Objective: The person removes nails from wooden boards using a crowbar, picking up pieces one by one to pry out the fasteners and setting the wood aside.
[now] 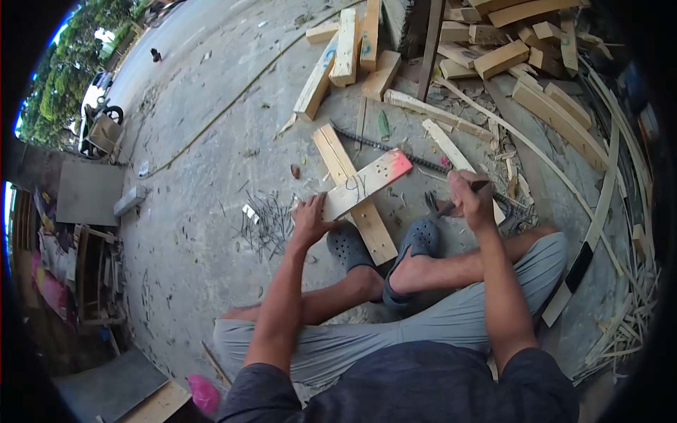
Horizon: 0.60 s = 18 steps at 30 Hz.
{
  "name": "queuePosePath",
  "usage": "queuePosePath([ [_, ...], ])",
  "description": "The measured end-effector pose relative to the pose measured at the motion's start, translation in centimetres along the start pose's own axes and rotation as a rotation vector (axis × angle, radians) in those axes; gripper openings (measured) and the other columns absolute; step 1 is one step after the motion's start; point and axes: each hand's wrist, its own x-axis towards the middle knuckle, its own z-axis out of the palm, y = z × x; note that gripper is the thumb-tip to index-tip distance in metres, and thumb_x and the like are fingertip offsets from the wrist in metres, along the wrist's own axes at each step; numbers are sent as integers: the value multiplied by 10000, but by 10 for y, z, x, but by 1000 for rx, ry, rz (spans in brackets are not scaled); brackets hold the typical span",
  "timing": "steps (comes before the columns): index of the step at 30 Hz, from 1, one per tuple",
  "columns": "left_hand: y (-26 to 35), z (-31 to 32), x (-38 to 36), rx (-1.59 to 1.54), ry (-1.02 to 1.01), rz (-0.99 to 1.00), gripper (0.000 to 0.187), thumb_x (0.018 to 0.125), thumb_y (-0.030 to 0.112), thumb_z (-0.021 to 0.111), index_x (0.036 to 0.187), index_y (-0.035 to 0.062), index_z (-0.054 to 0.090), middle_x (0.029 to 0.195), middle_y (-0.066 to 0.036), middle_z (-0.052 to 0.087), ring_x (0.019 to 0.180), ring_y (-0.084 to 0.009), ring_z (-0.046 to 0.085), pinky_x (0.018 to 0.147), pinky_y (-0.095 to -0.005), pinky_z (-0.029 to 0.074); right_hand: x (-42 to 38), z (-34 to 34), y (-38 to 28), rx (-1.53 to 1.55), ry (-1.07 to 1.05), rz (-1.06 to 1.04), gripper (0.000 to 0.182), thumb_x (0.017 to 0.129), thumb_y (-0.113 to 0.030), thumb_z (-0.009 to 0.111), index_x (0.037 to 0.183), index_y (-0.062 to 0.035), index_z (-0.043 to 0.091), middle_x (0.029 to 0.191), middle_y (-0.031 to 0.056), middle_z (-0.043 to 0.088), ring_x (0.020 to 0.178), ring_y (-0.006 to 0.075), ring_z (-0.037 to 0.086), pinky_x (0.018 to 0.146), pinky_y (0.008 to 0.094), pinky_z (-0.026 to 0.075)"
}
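My left hand [310, 220] grips the near left end of a short wooden board [367, 182]. The board has a pink-painted far end, dark spots near it and a dark scrawled mark. It lies crosswise over another wooden plank [355, 190] on the ground, just in front of my feet. My right hand [471, 199] is closed around a hammer [443, 209], its dark claw-like head pointing left, beside the board and apart from it. Several loose nails [264, 225] are scattered to the left of my left hand.
Wooden blocks [345, 49] lie ahead, with a larger pile of offcuts [502, 59] at the upper right. A dark ribbed bar [423, 163] runs behind the board. A handsaw-like strip [570, 282] lies to the right. A motorbike [99, 123] stands far left.
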Motion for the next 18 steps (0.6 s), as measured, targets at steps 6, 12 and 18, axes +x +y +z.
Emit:
queuePosePath([
  [6,12,-5,-46,1,-233,270,903,687,389,857,1491,160,517,1383,-120,586,1250,-384,552,1061,-539,427,-19,-8,-42,113,286,57,322,1005,-230,612,724,-94,533,615,-43,415,508,57,369,484,247,287],
  [12,11,22,-39,89,-194,197,929,683,471,858,1508,211,520,1346,-85,604,1184,-376,588,970,-535,467,-36,-8,-140,79,246,-139,415,1048,-283,556,685,-106,462,590,-42,375,492,69,328,469,264,249],
  [18,6,35,-12,108,51,59,930,687,477,854,1511,216,513,1306,-77,615,1151,-368,592,939,-543,468,0,51,-147,378,30,-303,371,1074,-306,524,769,-95,504,619,-48,430,492,67,373,455,260,313],
])
